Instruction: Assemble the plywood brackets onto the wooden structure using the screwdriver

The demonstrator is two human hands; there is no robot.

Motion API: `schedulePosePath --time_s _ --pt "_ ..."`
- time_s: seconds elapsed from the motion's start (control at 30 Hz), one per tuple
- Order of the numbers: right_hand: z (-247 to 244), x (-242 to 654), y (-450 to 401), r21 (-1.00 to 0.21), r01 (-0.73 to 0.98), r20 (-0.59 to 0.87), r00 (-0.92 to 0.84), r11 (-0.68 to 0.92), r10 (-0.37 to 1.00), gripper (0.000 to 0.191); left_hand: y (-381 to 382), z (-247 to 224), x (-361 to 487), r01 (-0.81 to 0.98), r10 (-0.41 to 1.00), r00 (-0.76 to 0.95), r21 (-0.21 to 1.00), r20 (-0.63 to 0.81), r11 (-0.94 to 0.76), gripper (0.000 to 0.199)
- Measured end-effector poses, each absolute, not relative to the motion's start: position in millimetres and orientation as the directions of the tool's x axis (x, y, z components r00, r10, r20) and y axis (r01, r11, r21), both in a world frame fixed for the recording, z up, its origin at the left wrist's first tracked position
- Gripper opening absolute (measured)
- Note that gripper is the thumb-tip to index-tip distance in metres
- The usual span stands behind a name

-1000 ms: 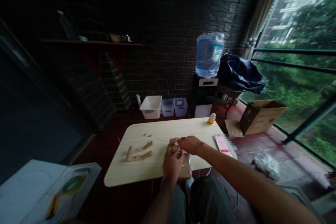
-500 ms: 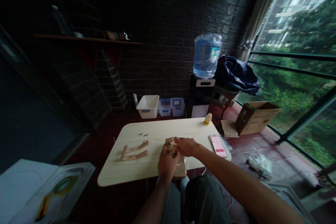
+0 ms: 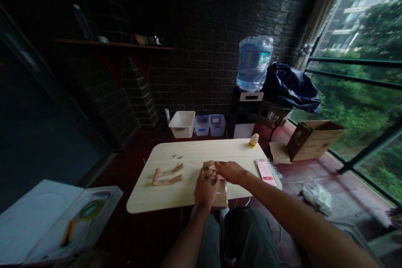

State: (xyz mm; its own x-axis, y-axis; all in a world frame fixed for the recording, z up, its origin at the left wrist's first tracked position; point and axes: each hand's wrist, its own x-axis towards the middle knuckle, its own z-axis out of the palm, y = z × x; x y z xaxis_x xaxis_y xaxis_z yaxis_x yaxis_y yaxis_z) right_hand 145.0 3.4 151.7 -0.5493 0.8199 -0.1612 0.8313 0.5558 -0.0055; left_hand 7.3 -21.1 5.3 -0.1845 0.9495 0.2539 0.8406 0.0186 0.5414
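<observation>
Near the front edge of the pale table (image 3: pixel 176 199), my left hand (image 3: pixel 206 189) is closed around the near side of a small cardboard piece (image 3: pixel 208 165). The fingers of my right hand (image 3: pixel 230 171) are pressed together on the same piece from the right. Under and beside my hands lies a flat cardboard block (image 3: pixel 221 197) with clear tape on it, at the table's front edge. A U-shaped cardboard piece (image 3: pixel 168 181) rests to the left, its two arms pointing right. Behind it are small dark scraps (image 3: pixel 179 157).
A yellow-capped bottle (image 3: pixel 253 140) and a phone (image 3: pixel 266 172) are on the table's right side. An open case (image 3: pixel 94 213) with tape and a yellow cutter sits at lower left. Bins (image 3: pixel 182 124), a water dispenser (image 3: pixel 245 113) and a cardboard box (image 3: pixel 310 142) stand beyond.
The camera view has shifted, so the table and room appear a little farther right. Both hands stay at the cardboard piece, with the right fingers slightly shifted on it.
</observation>
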Motion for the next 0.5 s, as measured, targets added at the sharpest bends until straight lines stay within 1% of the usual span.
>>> schedulePosePath --time_s 0.17,0.27,0.5 --pt "150.2 145.7 9.1 -0.017 0.856 -0.192 -0.509 0.516 0.839 0.033 -19.2 2.9 6.9 0.838 0.952 -0.189 0.545 0.24 0.029 0.037" --pt "151.1 145.5 7.6 -0.044 0.867 -0.2 -0.494 0.496 0.846 0.035 -19.5 5.3 6.9 0.832 0.955 -0.193 0.554 0.225 0.038 0.036" --pt "156.3 147.8 -8.6 -0.148 0.839 -0.1 -0.54 0.524 0.836 0.036 -25.1 13.0 6.0 0.826 0.963 -0.192 0.561 0.189 0.055 0.033"
